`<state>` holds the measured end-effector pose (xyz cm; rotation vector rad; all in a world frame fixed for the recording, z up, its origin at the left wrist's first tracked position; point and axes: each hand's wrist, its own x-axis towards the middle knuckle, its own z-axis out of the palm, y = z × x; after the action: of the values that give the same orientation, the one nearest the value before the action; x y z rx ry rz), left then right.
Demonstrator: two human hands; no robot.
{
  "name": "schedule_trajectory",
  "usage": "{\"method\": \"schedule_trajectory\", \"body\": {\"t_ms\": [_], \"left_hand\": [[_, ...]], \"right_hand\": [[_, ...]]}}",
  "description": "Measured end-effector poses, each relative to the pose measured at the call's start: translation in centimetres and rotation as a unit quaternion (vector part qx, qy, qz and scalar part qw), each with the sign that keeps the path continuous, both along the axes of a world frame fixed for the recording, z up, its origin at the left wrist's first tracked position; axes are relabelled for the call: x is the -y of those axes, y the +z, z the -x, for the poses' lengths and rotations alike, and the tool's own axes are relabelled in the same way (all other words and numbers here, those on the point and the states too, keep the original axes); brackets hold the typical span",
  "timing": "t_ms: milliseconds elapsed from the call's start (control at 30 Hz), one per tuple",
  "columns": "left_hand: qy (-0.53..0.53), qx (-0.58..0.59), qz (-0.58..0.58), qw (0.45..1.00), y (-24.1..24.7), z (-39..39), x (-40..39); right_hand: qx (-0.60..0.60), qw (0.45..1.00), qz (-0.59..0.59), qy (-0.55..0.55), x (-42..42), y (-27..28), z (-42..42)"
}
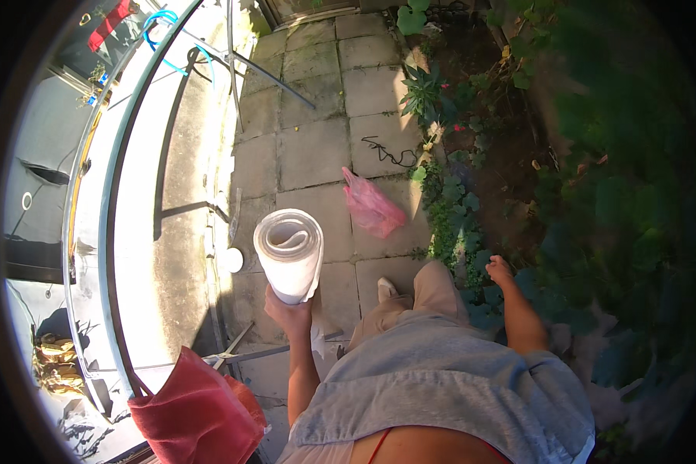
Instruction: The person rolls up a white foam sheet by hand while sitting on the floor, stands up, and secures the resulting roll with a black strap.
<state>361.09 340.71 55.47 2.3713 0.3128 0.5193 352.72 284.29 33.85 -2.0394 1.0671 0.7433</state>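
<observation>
My left hand grips the lower part of a thick white roll of sheet material. The roll stands nearly upright, with its spiral end facing up towards me. My fingers behind it are mostly hidden. On the other side, my right hand hangs beside my leg over the plants, fingers loosely bent, with nothing seen in it. A crumpled pink plastic bag lies on the paving slabs ahead of my feet.
Left of me runs a metal rail with a red cloth hung on it. Thin metal legs stand on the slabs ahead. A dark cord lies past the bag. Leafy plants border the path on the right.
</observation>
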Motion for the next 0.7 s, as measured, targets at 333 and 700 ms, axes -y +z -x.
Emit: {"method": "schedule_trajectory", "body": {"t_ms": [333, 700], "left_hand": [[-0.014, -0.088, -0.098, 0.991, -3.0, -15.7, 5.0], [0.016, -0.31, -0.082, 0.947, -12.1, -25.8, 12.0]], "right_hand": [[-0.04, 0.972, 0.028, 0.229, -2.2, -4.3, -24.9], [0.105, 0.854, 0.014, 0.51, -7.7, -14.8, -57.6]]}}
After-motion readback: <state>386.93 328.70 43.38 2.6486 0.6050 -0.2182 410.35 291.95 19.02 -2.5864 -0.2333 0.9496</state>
